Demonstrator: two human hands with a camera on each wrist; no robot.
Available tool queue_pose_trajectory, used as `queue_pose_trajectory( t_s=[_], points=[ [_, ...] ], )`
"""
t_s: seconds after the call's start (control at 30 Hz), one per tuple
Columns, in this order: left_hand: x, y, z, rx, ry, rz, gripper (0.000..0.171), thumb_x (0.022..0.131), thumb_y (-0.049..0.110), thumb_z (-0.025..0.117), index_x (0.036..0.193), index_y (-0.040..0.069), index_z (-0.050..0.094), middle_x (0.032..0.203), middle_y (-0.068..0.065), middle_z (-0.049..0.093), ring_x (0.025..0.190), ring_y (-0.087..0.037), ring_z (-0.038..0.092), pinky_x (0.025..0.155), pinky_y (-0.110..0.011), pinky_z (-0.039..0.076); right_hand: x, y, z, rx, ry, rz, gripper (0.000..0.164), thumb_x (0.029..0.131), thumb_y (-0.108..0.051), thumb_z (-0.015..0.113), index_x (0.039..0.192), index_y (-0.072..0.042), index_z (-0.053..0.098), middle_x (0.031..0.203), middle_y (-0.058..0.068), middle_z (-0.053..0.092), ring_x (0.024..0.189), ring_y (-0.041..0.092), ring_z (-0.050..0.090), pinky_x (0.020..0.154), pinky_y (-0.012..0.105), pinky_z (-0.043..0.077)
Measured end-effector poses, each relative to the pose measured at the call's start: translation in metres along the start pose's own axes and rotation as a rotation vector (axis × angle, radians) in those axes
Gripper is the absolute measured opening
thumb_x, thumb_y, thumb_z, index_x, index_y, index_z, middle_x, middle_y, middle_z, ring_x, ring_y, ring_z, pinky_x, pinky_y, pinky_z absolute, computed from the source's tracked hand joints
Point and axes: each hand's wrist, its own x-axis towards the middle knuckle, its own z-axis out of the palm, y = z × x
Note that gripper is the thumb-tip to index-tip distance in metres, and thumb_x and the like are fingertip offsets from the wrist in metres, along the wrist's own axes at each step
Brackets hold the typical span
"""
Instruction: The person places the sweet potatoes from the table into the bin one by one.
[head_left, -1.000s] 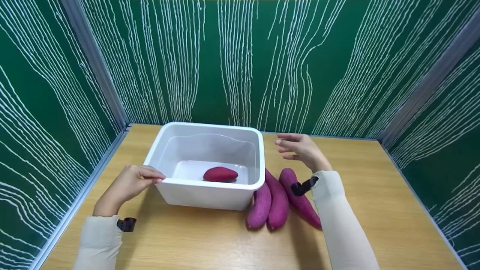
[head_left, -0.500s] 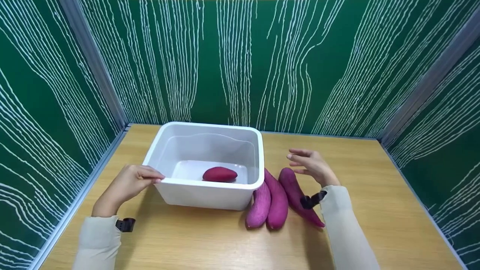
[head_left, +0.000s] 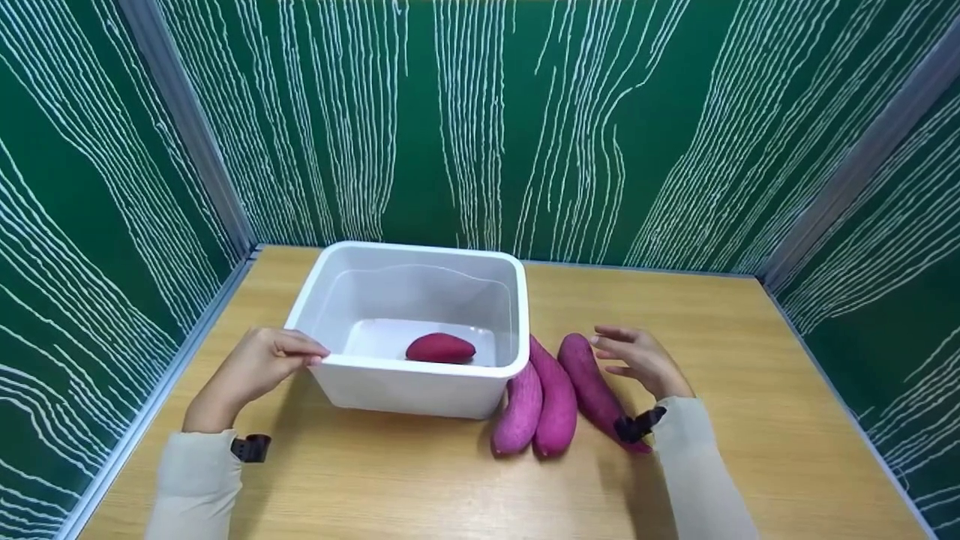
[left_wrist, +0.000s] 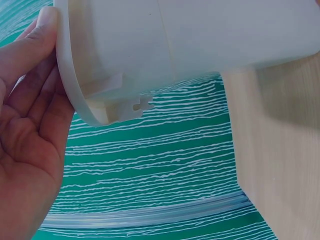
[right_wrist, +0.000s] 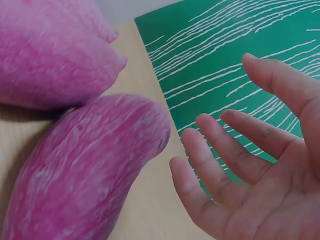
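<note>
My left hand (head_left: 259, 375) pinches the near-left rim of a white plastic bin (head_left: 412, 394), thumb and fingers on either side of the wall. Inside the bin lies one red sweet potato (head_left: 440, 349). Three long purple sweet potatoes lie right of the bin: a left one (head_left: 519, 416), a middle one (head_left: 556, 409) and a right one (head_left: 592, 386). Just right of that last one hovers my right hand (head_left: 641, 360), fingers spread and loosely bent, holding nothing. In the right wrist view a gap shows between the fingertips (right_wrist: 182, 172) and the nearest sweet potato (right_wrist: 95, 165).
A wooden table (head_left: 390, 487) carries everything. Green panels with white wavy lines (head_left: 480, 135) enclose the back and both sides, joined by grey metal posts (head_left: 191, 127). The left and middle sweet potatoes reach up against the bin's right side.
My right hand has come down and toward me, slightly right, from beside the bin to beside the right sweet potato. The left hand keeps its grip on the rim.
</note>
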Motion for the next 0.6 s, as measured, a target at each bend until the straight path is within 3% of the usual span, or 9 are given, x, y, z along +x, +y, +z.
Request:
queue_pose_trajectory(
  t_s=[0.3,0.6],
  points=[
    [-0.001,0.002,-0.001,0.024,0.019,0.017,0.018,0.085,0.001,0.069,0.096,0.012,0.078,0.105,-0.010,0.073,0.107,-0.034,0.064,0.091,-0.049,0.054,-0.003,0.018,-0.003,-0.001,-0.007,0.039,0.074,0.090,-0.038,0.065,0.147,-0.003,0.034,0.149,0.021,0.037,0.129,0.033,0.045,0.105,0.043,0.044],
    [-0.001,0.001,0.000,0.019,0.012,0.000,0.019,0.086,0.001,0.068,0.096,0.013,0.078,0.107,-0.010,0.073,0.108,-0.034,0.063,0.092,-0.049,0.053,-0.004,0.029,-0.002,-0.013,-0.009,0.083,0.076,0.090,-0.038,0.066,0.148,-0.003,0.032,0.142,0.019,0.047,0.122,0.025,0.051,0.108,0.049,0.041]
  ],
)
